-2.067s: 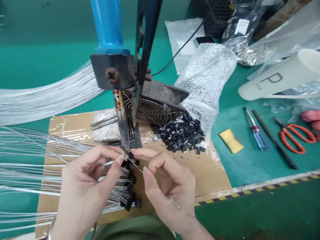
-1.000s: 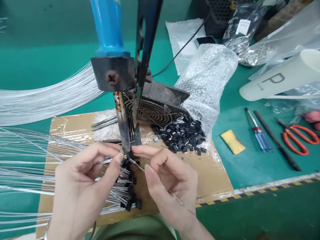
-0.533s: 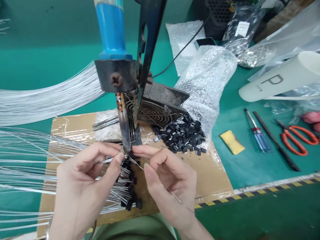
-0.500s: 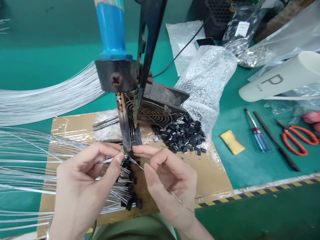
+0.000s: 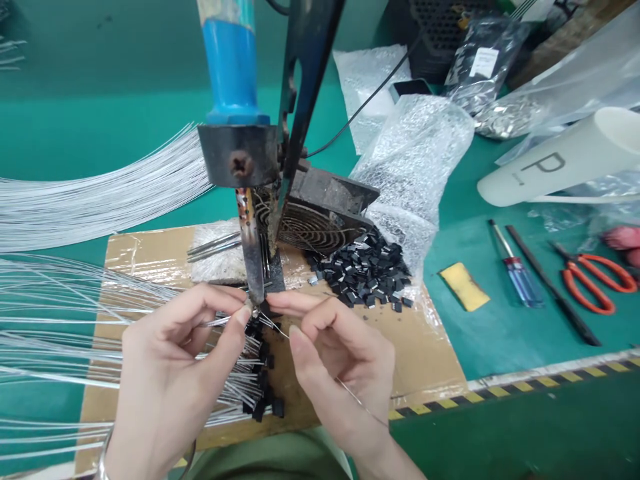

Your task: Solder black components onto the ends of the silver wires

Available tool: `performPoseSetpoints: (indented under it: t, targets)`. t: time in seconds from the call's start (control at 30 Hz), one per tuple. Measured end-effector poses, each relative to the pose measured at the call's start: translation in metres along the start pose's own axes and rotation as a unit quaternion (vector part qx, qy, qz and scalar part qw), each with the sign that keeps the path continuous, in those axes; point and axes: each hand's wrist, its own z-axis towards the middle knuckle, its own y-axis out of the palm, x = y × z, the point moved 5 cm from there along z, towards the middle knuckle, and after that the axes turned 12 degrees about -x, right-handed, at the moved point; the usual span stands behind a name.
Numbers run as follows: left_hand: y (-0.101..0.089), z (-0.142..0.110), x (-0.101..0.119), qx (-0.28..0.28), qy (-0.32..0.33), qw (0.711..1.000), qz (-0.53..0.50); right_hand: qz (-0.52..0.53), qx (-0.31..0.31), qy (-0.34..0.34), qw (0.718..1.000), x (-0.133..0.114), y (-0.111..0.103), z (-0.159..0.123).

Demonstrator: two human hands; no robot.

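A soldering iron with a blue handle point(image 5: 233, 73) is clamped upright on a dark stand, tip down, between my hands. My left hand point(image 5: 173, 367) pinches a wire end right beside the tip; the joint itself is mostly hidden by fingertips. Closed on a thin strand of solder wire point(image 5: 357, 400), my right hand point(image 5: 347, 353) keeps its extended fingertips close to the tip from the right. Below the tip lie several white wires point(image 5: 240, 387) ending in black connectors point(image 5: 261, 383).
A fan point(image 5: 325, 213) stands behind the iron, with a heap of loose black connectors point(image 5: 365, 273) beside it on cardboard point(image 5: 415, 360). To the right are a yellow sponge point(image 5: 465, 287), a screwdriver point(image 5: 520, 273), orange-handled pliers point(image 5: 595, 283) and a white cup point(image 5: 555, 160). A wire bundle point(image 5: 100, 200) lies left.
The iron and my left hand appear slightly farther right in the view. My right hand stays almost in place, and both grips look the same.
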Motion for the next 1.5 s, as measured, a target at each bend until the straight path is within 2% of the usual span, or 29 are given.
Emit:
performPoseSetpoints:
  t: [0.87, 1.2, 1.5]
  targets:
    - [-0.0012, -0.0013, -0.001, -0.01, 0.015, 1.0, -0.008, 0.008, 0.016, -0.004, 1.0, 0.0026, 0.0023, -0.0013]
    - [-0.0013, -0.0011, -0.0035, -0.008, 0.027, 1.0, 0.002, -0.004, -0.003, -0.002, 1.0, 0.0015, 0.0003, -0.0013]
    - [-0.0016, -0.002, -0.002, -0.013, 0.025, 1.0, 0.005, 0.005, 0.02, -0.017, 1.0, 0.0048, 0.002, -0.0011]
